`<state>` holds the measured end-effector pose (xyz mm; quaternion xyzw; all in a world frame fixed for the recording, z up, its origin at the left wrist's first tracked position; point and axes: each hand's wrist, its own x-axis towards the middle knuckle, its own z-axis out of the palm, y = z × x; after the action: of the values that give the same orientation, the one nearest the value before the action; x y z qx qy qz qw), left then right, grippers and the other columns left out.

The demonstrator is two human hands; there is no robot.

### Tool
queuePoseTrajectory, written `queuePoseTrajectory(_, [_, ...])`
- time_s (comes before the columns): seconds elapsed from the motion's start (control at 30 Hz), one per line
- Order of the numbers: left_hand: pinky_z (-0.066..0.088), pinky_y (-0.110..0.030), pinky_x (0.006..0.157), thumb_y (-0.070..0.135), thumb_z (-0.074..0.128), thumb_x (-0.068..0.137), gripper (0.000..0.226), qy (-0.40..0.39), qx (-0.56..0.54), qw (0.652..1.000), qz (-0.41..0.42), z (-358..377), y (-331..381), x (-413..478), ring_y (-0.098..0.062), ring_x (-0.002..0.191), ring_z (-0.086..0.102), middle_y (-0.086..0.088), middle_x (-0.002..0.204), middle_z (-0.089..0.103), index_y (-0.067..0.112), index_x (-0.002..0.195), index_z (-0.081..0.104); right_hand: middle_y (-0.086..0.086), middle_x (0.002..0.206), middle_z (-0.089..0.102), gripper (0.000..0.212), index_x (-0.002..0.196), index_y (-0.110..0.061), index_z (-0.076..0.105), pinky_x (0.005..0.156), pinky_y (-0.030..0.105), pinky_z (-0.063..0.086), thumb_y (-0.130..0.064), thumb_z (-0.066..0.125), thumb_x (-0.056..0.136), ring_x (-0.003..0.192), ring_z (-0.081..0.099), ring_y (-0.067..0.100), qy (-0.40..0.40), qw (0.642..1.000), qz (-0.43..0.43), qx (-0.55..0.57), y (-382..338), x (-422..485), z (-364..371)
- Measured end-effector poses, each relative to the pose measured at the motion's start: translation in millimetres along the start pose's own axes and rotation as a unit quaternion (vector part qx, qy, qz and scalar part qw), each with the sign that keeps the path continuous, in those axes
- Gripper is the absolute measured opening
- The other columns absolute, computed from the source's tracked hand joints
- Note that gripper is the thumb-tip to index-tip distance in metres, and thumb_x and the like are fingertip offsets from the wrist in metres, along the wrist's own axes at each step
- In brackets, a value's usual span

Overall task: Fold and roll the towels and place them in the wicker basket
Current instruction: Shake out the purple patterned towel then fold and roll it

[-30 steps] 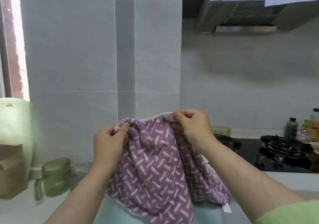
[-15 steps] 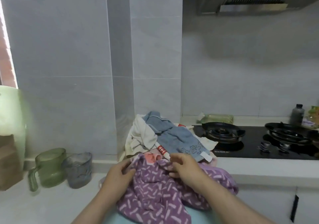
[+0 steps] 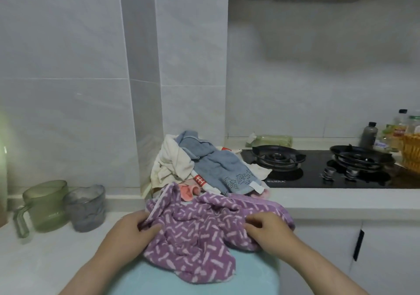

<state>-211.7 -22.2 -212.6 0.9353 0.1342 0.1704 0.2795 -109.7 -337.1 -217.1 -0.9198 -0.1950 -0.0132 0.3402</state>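
A purple towel (image 3: 200,233) with pale dashes lies crumpled on a light blue surface (image 3: 186,281) in front of me. My left hand (image 3: 134,228) pinches its left edge. My right hand (image 3: 270,226) grips its right side. Behind it a pile of towels rests on the counter: a grey-blue towel (image 3: 218,163), a cream towel (image 3: 172,160) and a pink one (image 3: 188,191). The wicker basket (image 3: 411,151) shows at the far right edge, partly cut off.
A green mug (image 3: 45,203) and a grey mug (image 3: 87,207) stand at the left on the white counter (image 3: 45,260). A black gas hob (image 3: 318,167) with two burners lies at the right, with several bottles (image 3: 369,135) behind it.
The purple towel came down from chest height onto the blue surface. Both hands followed it down and moved apart along its edge. The camera tipped downward, revealing the towel pile.
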Motion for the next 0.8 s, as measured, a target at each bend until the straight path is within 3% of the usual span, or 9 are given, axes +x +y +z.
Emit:
queuePoseTrajectory(0.13, [0.051, -0.031, 0.07, 0.026, 0.064, 0.089, 0.022, 0.026, -0.005, 1.0, -0.01, 10, -4, 2, -0.008, 0.071, 0.06, 0.009, 0.072, 0.066, 0.023, 0.068, 0.06, -0.005, 0.057, 0.044, 0.039, 0.06, -0.019, 0.043, 0.056, 0.028, 0.03, -0.035, 0.058, 0.093, 0.055, 0.037, 0.009, -0.02, 1.0, -0.005, -0.003, -8, 2, 6])
queuePoseTrajectory(0.27, [0.041, -0.034, 0.061, 0.02, 0.046, 0.1, 0.02, 0.112, -0.1, 0.988, -0.044, 8, 5, 4, -0.02, 0.075, 0.058, -0.002, 0.078, 0.062, 0.015, 0.083, 0.054, -0.005, 0.057, 0.04, 0.043, 0.055, -0.02, 0.037, 0.056, 0.022, 0.031, -0.023, 0.06, 0.092, 0.055, 0.035, 0.008, -0.021, 0.999, -0.015, -0.019, -17, 6, 15])
queuePoseTrajectory(0.4, [0.043, -0.039, 0.073, 0.016, 0.045, 0.101, 0.016, 0.216, -0.232, 0.947, -0.049, -19, 22, 8, -0.029, 0.085, 0.057, -0.008, 0.088, 0.061, 0.008, 0.094, 0.057, 0.001, 0.071, 0.052, 0.025, 0.075, -0.018, 0.047, 0.06, 0.032, 0.037, -0.023, 0.048, 0.099, 0.062, 0.044, 0.013, 0.029, 0.997, 0.007, 0.072, -34, 9, 11])
queuePoseTrajectory(0.5, [0.053, -0.047, 0.082, 0.021, 0.046, 0.1, 0.018, 0.204, -0.347, 0.914, -0.053, -42, 35, 6, -0.03, 0.085, 0.064, -0.01, 0.09, 0.068, 0.015, 0.092, 0.061, 0.009, 0.086, 0.059, 0.019, 0.092, -0.011, 0.051, 0.063, 0.03, 0.037, -0.024, 0.041, 0.102, 0.071, 0.046, 0.014, 0.101, 0.987, -0.032, 0.124, -64, 6, -9])
queuePoseTrajectory(0.6, [0.048, -0.039, 0.071, 0.016, 0.049, 0.096, 0.017, 0.199, -0.431, 0.879, -0.04, -59, 49, 4, -0.025, 0.075, 0.059, -0.009, 0.081, 0.065, 0.019, 0.087, 0.062, -0.004, 0.087, 0.061, 0.014, 0.096, -0.016, 0.055, 0.073, 0.027, 0.042, -0.022, 0.044, 0.101, 0.08, 0.053, 0.011, 0.146, 0.972, -0.107, 0.147, -98, 4, -22])
queuePoseTrajectory(0.67, [0.044, -0.042, 0.067, 0.019, 0.05, 0.092, 0.016, 0.191, -0.449, 0.872, -0.036, -63, 54, 5, -0.026, 0.069, 0.053, -0.012, 0.076, 0.057, 0.028, 0.09, 0.063, -0.01, 0.096, 0.063, 0.018, 0.107, -0.022, 0.062, 0.076, 0.02, 0.041, -0.023, 0.045, 0.101, 0.09, 0.056, 0.007, 0.161, 0.968, -0.137, 0.137, -109, 7, -18])
queuePoseTrajectory(0.73, [0.042, -0.044, 0.066, 0.025, 0.049, 0.092, 0.018, 0.176, -0.433, 0.883, -0.03, -60, 55, 3, -0.028, 0.068, 0.049, -0.011, 0.073, 0.053, 0.035, 0.091, 0.064, -0.001, 0.11, 0.064, 0.026, 0.119, -0.02, 0.065, 0.078, 0.014, 0.037, -0.021, 0.046, 0.102, 0.101, 0.056, 0.012, 0.139, 0.974, -0.141, 0.11, -108, 8, -7])
queuePoseTrajectory(0.8, [0.05, -0.043, 0.075, 0.024, 0.048, 0.098, 0.021, 0.17, -0.417, 0.892, -0.038, -52, 58, -2, -0.03, 0.079, 0.06, -0.005, 0.083, 0.063, 0.032, 0.09, 0.065, 0.002, 0.12, 0.064, 0.032, 0.128, -0.017, 0.062, 0.084, 0.018, 0.043, -0.016, 0.043, 0.103, 0.107, 0.057, 0.016, 0.071, 0.984, -0.101, 0.125, -98, 6, 6])
